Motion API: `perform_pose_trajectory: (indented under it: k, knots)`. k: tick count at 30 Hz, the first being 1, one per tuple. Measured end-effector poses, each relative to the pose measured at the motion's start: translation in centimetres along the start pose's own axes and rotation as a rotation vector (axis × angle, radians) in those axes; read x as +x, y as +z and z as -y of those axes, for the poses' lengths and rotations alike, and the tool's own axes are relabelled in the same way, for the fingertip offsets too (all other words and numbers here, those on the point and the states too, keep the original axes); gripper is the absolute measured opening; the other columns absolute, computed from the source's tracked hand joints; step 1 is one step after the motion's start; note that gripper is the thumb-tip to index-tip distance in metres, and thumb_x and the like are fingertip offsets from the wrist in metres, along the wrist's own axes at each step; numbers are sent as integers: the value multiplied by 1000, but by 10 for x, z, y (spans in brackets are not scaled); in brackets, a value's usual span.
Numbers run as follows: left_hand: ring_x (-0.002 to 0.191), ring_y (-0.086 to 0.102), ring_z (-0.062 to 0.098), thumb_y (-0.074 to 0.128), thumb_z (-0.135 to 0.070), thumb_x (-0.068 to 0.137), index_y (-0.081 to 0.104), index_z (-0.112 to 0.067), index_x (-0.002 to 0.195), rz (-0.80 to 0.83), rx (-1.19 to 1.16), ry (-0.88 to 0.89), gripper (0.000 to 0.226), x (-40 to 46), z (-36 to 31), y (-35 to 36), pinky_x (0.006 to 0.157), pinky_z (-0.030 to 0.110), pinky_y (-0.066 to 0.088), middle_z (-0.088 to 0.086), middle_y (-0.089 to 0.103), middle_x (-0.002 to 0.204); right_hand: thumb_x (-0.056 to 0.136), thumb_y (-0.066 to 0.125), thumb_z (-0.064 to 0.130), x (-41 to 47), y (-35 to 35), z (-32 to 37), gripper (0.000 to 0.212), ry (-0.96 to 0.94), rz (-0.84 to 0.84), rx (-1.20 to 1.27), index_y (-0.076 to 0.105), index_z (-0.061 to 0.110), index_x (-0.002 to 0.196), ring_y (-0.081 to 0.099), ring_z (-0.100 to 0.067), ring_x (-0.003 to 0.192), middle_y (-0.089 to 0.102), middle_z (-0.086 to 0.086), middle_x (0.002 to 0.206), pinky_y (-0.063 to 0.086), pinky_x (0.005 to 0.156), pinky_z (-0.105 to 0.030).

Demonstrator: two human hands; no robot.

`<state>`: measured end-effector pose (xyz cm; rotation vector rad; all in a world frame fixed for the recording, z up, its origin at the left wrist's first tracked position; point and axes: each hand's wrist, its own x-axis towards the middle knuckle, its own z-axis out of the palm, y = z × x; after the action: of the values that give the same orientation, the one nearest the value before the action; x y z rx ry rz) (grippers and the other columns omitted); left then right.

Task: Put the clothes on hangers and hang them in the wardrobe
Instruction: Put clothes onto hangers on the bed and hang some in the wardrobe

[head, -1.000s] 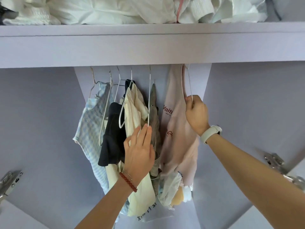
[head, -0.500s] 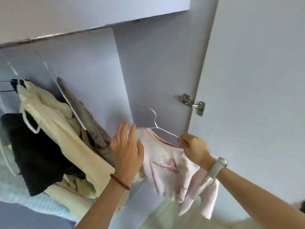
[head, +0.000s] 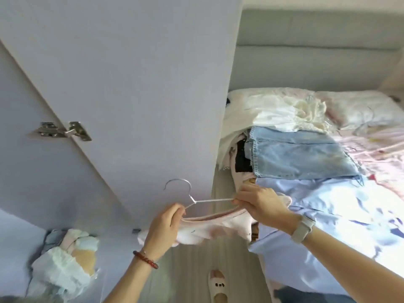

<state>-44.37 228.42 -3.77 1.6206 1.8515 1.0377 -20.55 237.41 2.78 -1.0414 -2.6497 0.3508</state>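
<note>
Now my left grip [head: 162,228] holds the pink top [head: 209,226] at its collar; my right grip [head: 260,203] pinches the hanger [head: 209,200] wire above it.

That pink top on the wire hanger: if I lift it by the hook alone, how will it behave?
Probably floppy: the pink top sags in folds between the left hand and the right hand. Likely light, since the thin wire hanger shows no obvious bend. It may slide off, as the cloth looks bunched below the wire rather than seated on it.
</note>
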Motion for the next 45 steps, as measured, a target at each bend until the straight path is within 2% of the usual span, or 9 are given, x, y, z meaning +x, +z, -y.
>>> perform_pose_trajectory:
  k: [6, 9, 16, 23, 26, 30, 33, 39, 45]
  knots:
    - [66, 53, -1, 51, 8, 87, 56, -17, 70, -8, -140, 96, 31, 37, -74, 69, 62, 4, 36, -4, 59, 68, 89, 58, 25, -90, -21, -73, 29, 476, -225, 141, 58, 23, 118, 60, -17, 94, 61, 3, 109, 48, 73, -34]
    - [60, 53, 2, 54, 9, 85, 63, -3, 74, 21, -108, 184, 18, 58, -98, 99, 63, 1, 36, 0, 61, 70, 90, 55, 22, -129, -27, -104, 20, 688, -247, 119, 64, 14, 107, 59, -24, 98, 65, -2, 103, 43, 82, -33]
    - [68, 51, 7, 58, 9, 83, 67, 1, 77, 137, 13, 405, 13, 94, -143, 171, 62, 19, 40, 8, 58, 68, 82, 63, 0, -176, -47, -149, 12, 669, -463, 99, 73, 5, 86, 63, -26, 77, 70, -3, 79, 53, 66, -38]
    - [59, 48, 7, 56, 2, 87, 65, -5, 75, 232, 16, 444, 16, 116, -170, 201, 64, 30, 41, -11, 51, 71, 82, 61, 15, -197, -46, -165, 17, 619, -545, 71, 73, 14, 95, 64, -20, 70, 68, 2, 78, 53, 58, -28]
    - [64, 52, 13, 56, -1, 87, 63, -6, 74, 255, 10, 432, 16, 121, -174, 210, 67, 43, 44, -11, 53, 73, 88, 57, 32, -195, -31, -161, 26, 736, -360, 9, 64, 26, 112, 63, -17, 80, 67, 7, 86, 45, 57, -27]
    - [63, 56, 26, 54, -15, 90, 64, -5, 75, 191, 101, 558, 20, 132, -163, 212, 66, 46, 47, 0, 57, 72, 88, 48, 36, -180, -20, -145, 23, 844, -468, -28, 62, 25, 74, 58, -12, 53, 61, 10, 61, 26, 41, -18]
    - [63, 56, 29, 34, -45, 94, 66, -5, 77, 82, 220, 632, 54, 146, -146, 205, 69, 36, 33, 6, 59, 69, 85, 47, 37, -167, -22, -130, 30, 899, -612, -119, 63, 24, 63, 50, -9, 41, 56, 10, 48, 27, 37, -19]
    - [78, 56, 35, 28, -52, 94, 68, -7, 85, 25, 221, 580, 61, 168, -143, 206, 82, 45, 33, 12, 63, 81, 82, 63, 33, -155, -30, -115, 31, 1065, -727, -147, 62, 15, 56, 53, -17, 39, 54, 3, 42, 37, 40, -24]
    - [130, 35, 41, 35, -32, 94, 55, -7, 125, -46, 51, 623, 44, 174, -214, 241, 104, 59, 19, 19, 50, 132, 85, 64, 27, -172, -66, -123, 34, 1189, -908, -91, 63, 2, 61, 48, -24, 44, 49, -6, 43, 39, 48, -33]
